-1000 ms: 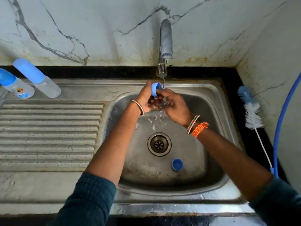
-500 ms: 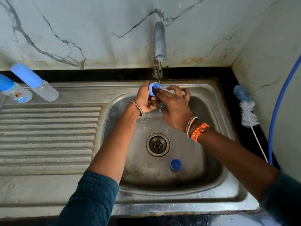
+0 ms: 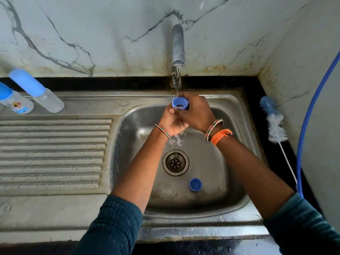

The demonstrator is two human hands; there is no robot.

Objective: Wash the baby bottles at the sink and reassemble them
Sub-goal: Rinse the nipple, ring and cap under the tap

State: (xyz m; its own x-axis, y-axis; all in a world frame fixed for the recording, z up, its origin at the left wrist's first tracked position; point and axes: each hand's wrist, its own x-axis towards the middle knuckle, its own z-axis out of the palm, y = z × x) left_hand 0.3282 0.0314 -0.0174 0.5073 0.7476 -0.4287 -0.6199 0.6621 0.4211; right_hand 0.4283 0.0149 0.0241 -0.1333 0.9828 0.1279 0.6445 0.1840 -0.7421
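1. A marble-veined wall [image 3: 92,34] backs a dark bench [image 3: 272,155] that carries a steel sink [image 3: 237,181] with a ribbed drainboard [image 3: 53,153] on its left side.
2. A tap [image 3: 178,45] sticks out from the wall over the basin and runs a thin stream of water [image 3: 177,89]. A blue hose [image 3: 309,129] curves down the right edge.
3. Two capped baby bottles [image 3: 36,91] lie on their sides at the back of the drainboard, well apart from the basin. A bottle brush [image 3: 274,122] lies on the bench right of the sink.
4. Over the basin, the left hand [image 3: 172,120] and right hand [image 3: 197,115] press close together. Both curl their fingers round a blue ring collar [image 3: 180,103], holding it open side up directly under the stream.
5. A small blue cap [image 3: 195,184] sits on the basin floor, near the drain [image 3: 175,162] and to its lower right.
6. Risks, as a judgement:
   - The collar is wet and small, so a loose hold could let it slip and drop toward the drain.
   - Water striking the collar's open cup may splash out over the bench.
   - The loose cap could be nudged or washed against the drain while attention stays on the collar.
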